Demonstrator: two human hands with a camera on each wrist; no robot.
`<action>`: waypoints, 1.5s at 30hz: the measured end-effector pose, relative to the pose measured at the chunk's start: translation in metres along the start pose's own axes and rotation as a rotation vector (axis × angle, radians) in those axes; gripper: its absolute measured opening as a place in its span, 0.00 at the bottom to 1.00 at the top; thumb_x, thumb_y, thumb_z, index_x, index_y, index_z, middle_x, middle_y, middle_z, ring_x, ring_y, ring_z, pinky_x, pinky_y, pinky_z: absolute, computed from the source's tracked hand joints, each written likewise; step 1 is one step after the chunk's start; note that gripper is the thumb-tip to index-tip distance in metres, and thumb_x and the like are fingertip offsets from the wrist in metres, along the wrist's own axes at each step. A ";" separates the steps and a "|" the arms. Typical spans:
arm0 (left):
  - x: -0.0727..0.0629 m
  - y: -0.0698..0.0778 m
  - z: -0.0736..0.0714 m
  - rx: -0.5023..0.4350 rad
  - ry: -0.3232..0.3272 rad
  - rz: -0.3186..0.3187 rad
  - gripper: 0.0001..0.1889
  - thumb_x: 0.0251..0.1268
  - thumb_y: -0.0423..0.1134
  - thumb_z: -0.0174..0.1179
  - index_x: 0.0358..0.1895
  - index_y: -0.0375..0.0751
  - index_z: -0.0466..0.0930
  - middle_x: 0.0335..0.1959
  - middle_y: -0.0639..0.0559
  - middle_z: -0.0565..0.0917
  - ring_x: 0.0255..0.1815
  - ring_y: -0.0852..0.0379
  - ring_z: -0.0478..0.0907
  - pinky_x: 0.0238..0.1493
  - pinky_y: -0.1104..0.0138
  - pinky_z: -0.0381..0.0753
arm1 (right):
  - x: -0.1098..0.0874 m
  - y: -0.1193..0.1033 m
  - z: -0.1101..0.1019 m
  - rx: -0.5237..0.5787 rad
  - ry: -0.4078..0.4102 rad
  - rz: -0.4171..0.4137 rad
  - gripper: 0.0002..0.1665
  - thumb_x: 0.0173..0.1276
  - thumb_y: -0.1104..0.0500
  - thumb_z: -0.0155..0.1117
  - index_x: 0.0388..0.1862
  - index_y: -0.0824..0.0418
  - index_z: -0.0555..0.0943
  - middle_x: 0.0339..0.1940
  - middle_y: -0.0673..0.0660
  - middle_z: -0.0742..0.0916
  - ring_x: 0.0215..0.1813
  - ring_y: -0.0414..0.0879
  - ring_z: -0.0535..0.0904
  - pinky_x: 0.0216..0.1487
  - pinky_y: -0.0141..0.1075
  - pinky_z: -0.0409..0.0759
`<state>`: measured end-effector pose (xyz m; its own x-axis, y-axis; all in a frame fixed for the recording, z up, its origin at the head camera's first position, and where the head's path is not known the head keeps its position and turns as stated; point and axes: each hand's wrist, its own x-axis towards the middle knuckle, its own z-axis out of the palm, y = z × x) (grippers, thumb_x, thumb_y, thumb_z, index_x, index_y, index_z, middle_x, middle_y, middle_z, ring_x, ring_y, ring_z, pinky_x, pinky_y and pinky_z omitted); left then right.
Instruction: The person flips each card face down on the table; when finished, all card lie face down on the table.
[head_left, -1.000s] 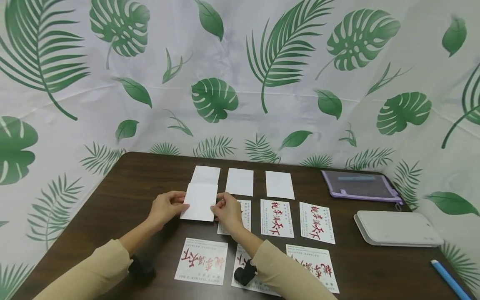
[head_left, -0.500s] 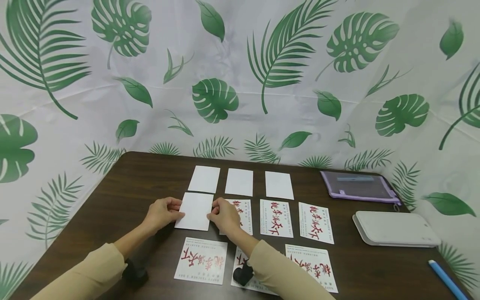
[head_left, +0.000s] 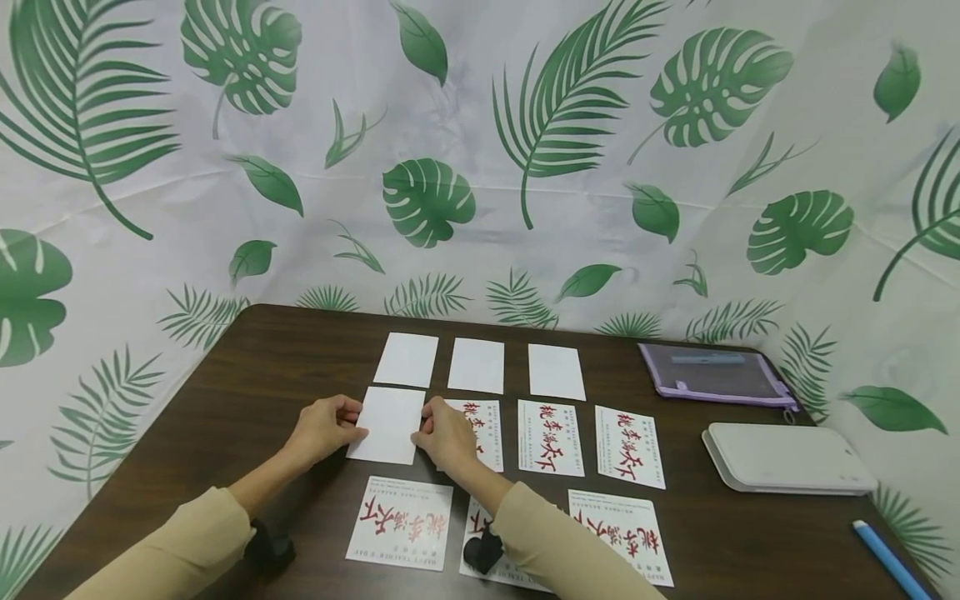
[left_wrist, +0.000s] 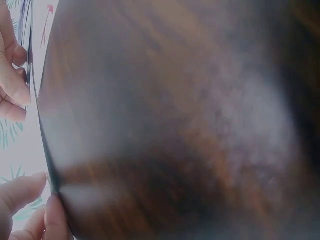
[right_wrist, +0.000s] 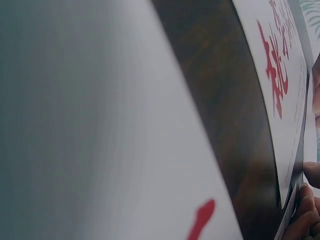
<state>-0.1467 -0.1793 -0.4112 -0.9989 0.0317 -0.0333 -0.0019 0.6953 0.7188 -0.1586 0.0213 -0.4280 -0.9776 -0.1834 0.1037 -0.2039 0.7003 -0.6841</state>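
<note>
A blank white card (head_left: 386, 423) lies at the left end of the middle row, close over the dark table. My left hand (head_left: 326, 429) pinches its left edge; the thumb and fingers (left_wrist: 55, 217) meet at that edge in the left wrist view. On the opposite edge my right hand (head_left: 447, 437) pinches it with thumb and forefinger. Just behind is another blank card (head_left: 407, 359). Right beside the held card, a printed card (head_left: 486, 437) with red characters is partly covered by my right hand. In front lies a card (head_left: 400, 523) with its print upside down.
Two more blank cards (head_left: 477, 365) continue the back row. Printed cards (head_left: 550, 437) fill the middle row's right side and the front row (head_left: 622, 533). To the right are a purple mesh pouch (head_left: 712, 372), a white case (head_left: 787, 458) and a blue pen-like stick (head_left: 891, 558).
Both hands have brought the blank card toward me, off the back-left card it overlapped, so a gap shows between them. Over the last half second it has hardly moved.
</note>
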 end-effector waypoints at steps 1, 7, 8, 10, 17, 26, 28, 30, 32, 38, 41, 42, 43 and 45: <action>0.000 0.001 -0.001 0.009 -0.001 0.005 0.18 0.49 0.31 0.69 0.44 0.27 0.79 0.34 0.41 0.82 0.32 0.54 0.78 0.35 0.62 0.81 | 0.000 0.000 0.000 0.001 -0.002 -0.003 0.16 0.50 0.62 0.73 0.37 0.61 0.77 0.22 0.47 0.80 0.23 0.37 0.71 0.25 0.29 0.66; 0.003 0.003 -0.003 0.062 0.002 0.019 0.18 0.47 0.32 0.70 0.42 0.28 0.79 0.33 0.42 0.82 0.31 0.54 0.77 0.36 0.60 0.80 | 0.001 -0.002 -0.003 0.027 -0.027 -0.009 0.18 0.51 0.64 0.73 0.39 0.64 0.76 0.22 0.50 0.80 0.23 0.39 0.70 0.25 0.29 0.67; 0.003 0.003 -0.003 0.068 0.000 0.020 0.18 0.47 0.33 0.70 0.42 0.28 0.79 0.33 0.43 0.82 0.31 0.54 0.77 0.36 0.60 0.80 | 0.001 -0.002 -0.004 0.034 -0.030 -0.010 0.19 0.51 0.64 0.73 0.40 0.64 0.75 0.22 0.50 0.80 0.23 0.39 0.70 0.25 0.29 0.67; 0.005 0.002 -0.002 0.077 -0.003 0.019 0.18 0.47 0.33 0.70 0.41 0.28 0.79 0.33 0.43 0.82 0.32 0.54 0.77 0.36 0.60 0.79 | 0.002 -0.001 -0.006 0.064 -0.029 -0.017 0.19 0.52 0.64 0.72 0.41 0.65 0.75 0.22 0.51 0.80 0.23 0.38 0.70 0.25 0.29 0.68; 0.014 0.012 -0.003 0.088 0.008 0.074 0.21 0.48 0.33 0.70 0.46 0.28 0.78 0.35 0.42 0.81 0.33 0.52 0.75 0.34 0.62 0.75 | 0.012 0.011 -0.033 0.185 0.050 -0.037 0.13 0.58 0.65 0.68 0.41 0.66 0.78 0.24 0.51 0.78 0.25 0.37 0.70 0.27 0.27 0.69; 0.037 0.054 0.031 -0.081 -0.206 0.256 0.27 0.48 0.31 0.70 0.54 0.27 0.74 0.40 0.38 0.81 0.34 0.54 0.81 0.32 0.68 0.80 | 0.009 0.050 -0.069 0.233 0.125 0.115 0.15 0.56 0.66 0.68 0.43 0.68 0.80 0.24 0.53 0.78 0.26 0.39 0.71 0.26 0.26 0.69; 0.041 0.060 0.038 -0.079 -0.257 0.262 0.28 0.47 0.31 0.70 0.55 0.28 0.73 0.40 0.40 0.80 0.33 0.55 0.81 0.32 0.68 0.80 | 0.006 0.057 -0.073 0.228 0.124 0.133 0.16 0.55 0.66 0.69 0.43 0.68 0.79 0.25 0.52 0.78 0.27 0.39 0.71 0.26 0.26 0.69; 0.044 0.065 0.045 -0.066 -0.277 0.259 0.28 0.46 0.30 0.70 0.54 0.28 0.74 0.39 0.41 0.80 0.31 0.57 0.80 0.32 0.68 0.80 | 0.003 0.062 -0.076 0.211 0.116 0.132 0.16 0.54 0.67 0.70 0.43 0.68 0.79 0.25 0.53 0.78 0.27 0.40 0.71 0.26 0.26 0.69; 0.046 0.069 0.049 -0.044 -0.290 0.252 0.28 0.45 0.30 0.71 0.54 0.29 0.74 0.38 0.43 0.80 0.30 0.59 0.79 0.32 0.69 0.79 | 0.000 0.065 -0.078 0.198 0.102 0.132 0.17 0.53 0.67 0.70 0.43 0.69 0.79 0.25 0.52 0.78 0.27 0.40 0.71 0.25 0.26 0.69; 0.052 0.073 0.059 0.011 -0.313 0.244 0.28 0.44 0.29 0.71 0.53 0.30 0.75 0.33 0.47 0.80 0.29 0.60 0.77 0.31 0.70 0.76 | -0.003 0.071 -0.080 0.140 0.039 0.109 0.20 0.52 0.68 0.71 0.44 0.72 0.78 0.23 0.52 0.77 0.25 0.40 0.69 0.25 0.28 0.68; 0.053 0.074 0.063 0.013 -0.329 0.235 0.28 0.43 0.28 0.72 0.53 0.30 0.75 0.30 0.48 0.80 0.27 0.60 0.76 0.30 0.70 0.75 | -0.005 0.074 -0.080 0.125 0.030 0.111 0.21 0.51 0.70 0.71 0.44 0.72 0.77 0.22 0.53 0.77 0.25 0.40 0.69 0.27 0.29 0.68; 0.054 0.074 0.064 0.018 -0.329 0.236 0.28 0.43 0.28 0.72 0.53 0.29 0.75 0.29 0.48 0.80 0.26 0.61 0.75 0.30 0.71 0.74 | -0.006 0.075 -0.080 0.123 0.028 0.117 0.21 0.50 0.70 0.71 0.44 0.72 0.77 0.23 0.53 0.77 0.25 0.40 0.69 0.28 0.30 0.68; 0.054 0.074 0.065 0.022 -0.330 0.232 0.28 0.43 0.27 0.72 0.53 0.29 0.75 0.28 0.49 0.80 0.26 0.61 0.73 0.29 0.71 0.73 | -0.006 0.076 -0.079 0.120 0.029 0.121 0.21 0.50 0.70 0.71 0.44 0.72 0.77 0.23 0.53 0.77 0.25 0.40 0.68 0.28 0.30 0.68; 0.054 0.075 0.068 0.031 -0.331 0.226 0.27 0.43 0.27 0.72 0.52 0.30 0.75 0.26 0.50 0.79 0.25 0.61 0.71 0.28 0.72 0.71 | -0.007 0.077 -0.079 0.108 0.030 0.110 0.21 0.50 0.70 0.72 0.44 0.72 0.77 0.23 0.53 0.77 0.26 0.41 0.69 0.28 0.31 0.69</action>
<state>-0.1981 -0.0767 -0.4058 -0.9052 0.4126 -0.1023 0.2227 0.6653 0.7126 -0.1717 0.1311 -0.4240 -0.9951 -0.0879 0.0444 -0.0904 0.6365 -0.7660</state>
